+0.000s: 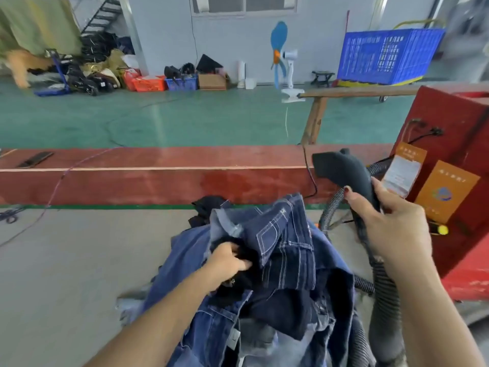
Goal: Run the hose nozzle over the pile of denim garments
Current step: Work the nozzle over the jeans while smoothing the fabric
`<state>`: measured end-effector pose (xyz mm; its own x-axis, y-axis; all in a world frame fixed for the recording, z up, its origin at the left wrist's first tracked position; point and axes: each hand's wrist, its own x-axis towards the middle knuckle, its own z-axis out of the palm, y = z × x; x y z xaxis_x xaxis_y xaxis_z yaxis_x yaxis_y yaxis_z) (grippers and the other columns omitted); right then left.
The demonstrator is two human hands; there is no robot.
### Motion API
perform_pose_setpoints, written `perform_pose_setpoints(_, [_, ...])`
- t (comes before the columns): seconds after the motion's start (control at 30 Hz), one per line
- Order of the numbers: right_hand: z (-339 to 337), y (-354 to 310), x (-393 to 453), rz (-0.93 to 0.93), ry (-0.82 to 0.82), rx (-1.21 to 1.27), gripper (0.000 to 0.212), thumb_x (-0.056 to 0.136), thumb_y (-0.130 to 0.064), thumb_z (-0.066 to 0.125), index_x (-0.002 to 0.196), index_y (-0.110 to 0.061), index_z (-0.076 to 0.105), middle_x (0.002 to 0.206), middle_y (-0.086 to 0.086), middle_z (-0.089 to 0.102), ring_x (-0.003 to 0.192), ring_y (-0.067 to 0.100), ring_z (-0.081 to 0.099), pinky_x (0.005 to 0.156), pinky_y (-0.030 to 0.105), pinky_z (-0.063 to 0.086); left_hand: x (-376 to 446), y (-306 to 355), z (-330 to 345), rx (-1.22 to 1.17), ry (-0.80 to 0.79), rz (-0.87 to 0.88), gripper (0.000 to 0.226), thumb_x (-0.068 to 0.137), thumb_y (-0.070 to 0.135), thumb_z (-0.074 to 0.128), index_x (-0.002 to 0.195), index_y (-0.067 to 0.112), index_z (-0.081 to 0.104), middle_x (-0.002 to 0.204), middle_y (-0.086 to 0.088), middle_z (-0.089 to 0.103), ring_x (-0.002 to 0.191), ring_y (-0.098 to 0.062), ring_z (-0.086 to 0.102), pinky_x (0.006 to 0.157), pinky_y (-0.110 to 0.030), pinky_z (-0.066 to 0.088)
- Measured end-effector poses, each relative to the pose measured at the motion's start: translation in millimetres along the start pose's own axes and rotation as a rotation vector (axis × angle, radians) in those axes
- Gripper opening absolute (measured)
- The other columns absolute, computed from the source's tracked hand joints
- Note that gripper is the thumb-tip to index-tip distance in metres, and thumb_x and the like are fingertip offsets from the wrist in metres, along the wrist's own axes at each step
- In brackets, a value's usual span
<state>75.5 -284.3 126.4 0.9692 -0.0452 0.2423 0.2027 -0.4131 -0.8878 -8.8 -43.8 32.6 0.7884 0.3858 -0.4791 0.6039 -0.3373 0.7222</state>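
Gripping the black hose nozzle in the right hand, raised above and right of the denim pile on the table; left hand fingers curled into dark folds atop the pile, grasp itself not discernible.

No text can be read anywhere: two orange cards fixed to the red machine carry small printed lines, all too blurred to make out. The right card shows a round blue-green emblem, the left one has a white paper tag over it with unreadable fine print. A small white label on the denim shows a faint mark, illegible
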Motion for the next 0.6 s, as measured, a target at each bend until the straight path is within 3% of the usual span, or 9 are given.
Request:
perform_pose_setpoints(0.07, [4.2,0.0,-0.1,-0.003,-0.066,-0.003,0.069,0.065,-0.07,0.062,0.13,-0.049,0.05,0.087,-0.021,0.069,0.084,0.02,0.069,0.076,0.045,0.057,2.1,2.8,-6.0,-0.067,-0.022,0.069,0.061,0.082,0.012,0.076,0.133,0.008,0.042,0.13,-0.009,0.053,0.118,-0.025,0.052,0.092,-0.033,0.046])
perform_pose_setpoints(0.17, [9.9,-1.0,-1.5,0.003,-0.109,-0.026,0.065,0.07,-0.066,0.065,0.131,-0.049,0.051,0.098,-0.016,0.072,0.084,0.02,0.07,0.077,0.046,0.057,-6.0,15.0,-12.1,-0.127,-0.084,0.18,0.046,0.079,0.003,0.076,0.112,0.014,0.046,0.105,-0.004,0.057,0.094,-0.018,0.057,0.086,-0.029,0.046])
perform_pose_setpoints(0.27, [12.8,-1.8,-3.5,0.008,-0.12,-0.047,0.061,0.073,-0.063,0.066,0.131,-0.048,0.052,0.096,-0.019,0.071,0.08,0.019,0.07,0.079,0.045,0.057,-19.7,21.1,-18.4,-0.493,-0.294,0.225,0.042,0.076,0.006,0.074,0.11,0.017,0.051,0.094,-0.002,0.069,0.083,-0.018,0.068,0.077,-0.031,0.054])
perform_pose_setpoints(0.37, [13.5,-2.6,-3.6,0.019,-0.137,-0.067,0.059,0.076,-0.062,0.066,0.132,-0.048,0.051,0.089,-0.017,0.071,0.075,0.019,0.07,0.077,0.044,0.057,-25.8,26.6,-23.1,-0.746,-0.407,0.203,0.04,0.074,0.029,0.07,0.11,0.017,0.061,0.104,-0.006,0.069,0.099,-0.026,0.066,0.087,-0.038,0.051])
perform_pose_setpoints(0.43, [12.4,-3.3,-3.0,0.022,-0.134,-0.065,0.059,0.076,-0.063,0.065,0.131,-0.049,0.051,0.084,-0.014,0.07,0.074,0.02,0.069,0.076,0.044,0.058,-26.8,31.9,-23.7,-0.71,-0.337,0.263,0.025,0.079,0.022,0.07,0.103,0.016,0.067,0.103,-0.008,0.067,0.096,-0.023,0.065,0.082,-0.031,0.052])
perform_pose_setpoints(0.47, [11.8,-3.7,-2.7,0.022,-0.129,-0.06,0.059,0.076,-0.063,0.065,0.131,-0.049,0.051,0.084,-0.014,0.07,0.075,0.02,0.069,0.077,0.045,0.058,-25.0,34.8,-24.1,-0.651,-0.267,0.295,0.027,0.082,0.014,0.07,0.108,0.018,0.066,0.107,-0.005,0.068,0.099,-0.02,0.066,0.082,-0.028,0.053])
perform_pose_setpoints(0.53, [10.7,-4.2,-2.5,0.022,-0.12,-0.049,0.059,0.075,-0.064,0.065,0.131,-0.05,0.051,0.086,-0.013,0.071,0.077,0.021,0.069,0.076,0.046,0.058,-20.8,39.8,-28.1,-0.603,-0.202,0.31,0.059,0.081,0.006,0.073,0.133,0.022,0.051,0.129,-0.002,0.061,0.119,-0.021,0.058,0.099,-0.035,0.048])
perform_pose_setpoints(0.6, [10.0,-3.9,-2.4,0.027,-0.11,-0.034,0.06,0.075,-0.064,0.066,0.131,-0.049,0.052,0.087,-0.013,0.071,0.078,0.021,0.069,0.076,0.047,0.058,-21.8,44.8,-29.4,-0.476,-0.242,0.307,0.063,0.079,0.007,0.076,0.133,0.023,0.046,0.13,-0.001,0.059,0.119,-0.02,0.057,0.102,-0.034,0.047])
